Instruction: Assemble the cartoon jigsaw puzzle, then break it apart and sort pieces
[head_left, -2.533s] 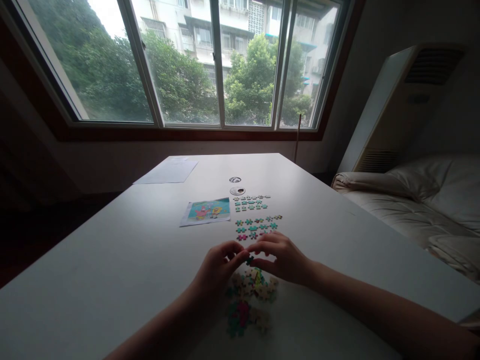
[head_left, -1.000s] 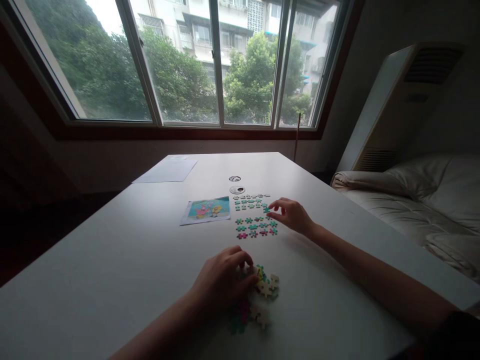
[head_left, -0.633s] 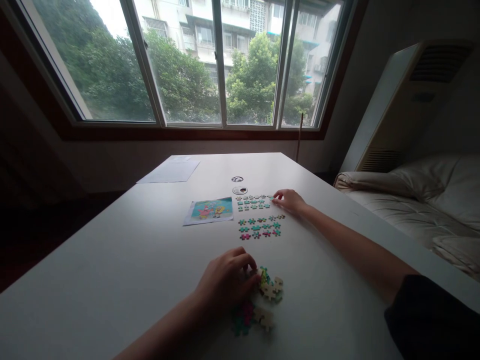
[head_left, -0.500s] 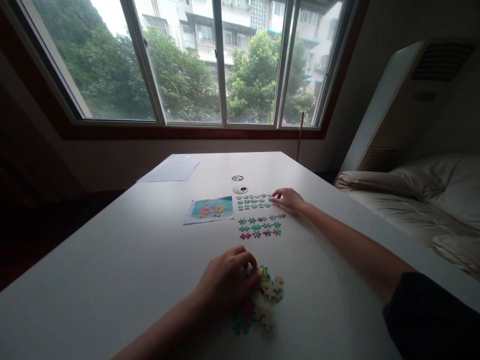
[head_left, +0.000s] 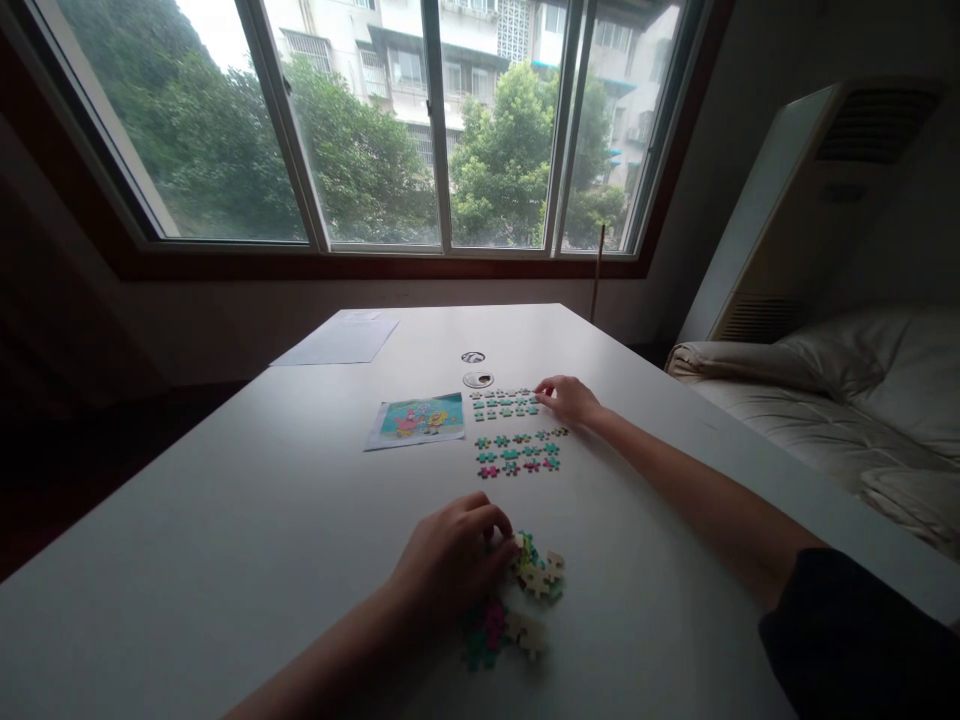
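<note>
My left hand point(head_left: 457, 550) rests at the near pile of jigsaw puzzle pieces point(head_left: 534, 580), its fingers curled and the thumb tip against a pale piece at the pile's edge. Farther off, my right hand point(head_left: 571, 400) pinches a small puzzle piece at the right end of the far rows of pieces point(head_left: 506, 403); its fingertips partly hide that piece. Nearer to me lie more rows of pieces point(head_left: 511, 455), mostly teal with some pink. To the left of the rows is a picture sheet point(head_left: 421, 418) with colourful cartoon figures.
Two round flat items point(head_left: 478, 380) lie beyond the rows. White paper sheets point(head_left: 337, 341) are at the table's far left. The white table point(head_left: 225, 510) reaches toward the window point(head_left: 375, 150). A pale sofa point(head_left: 810, 400) stands to the right.
Both hands keep nearly the same places and poses. The whole view has shifted very slightly.
</note>
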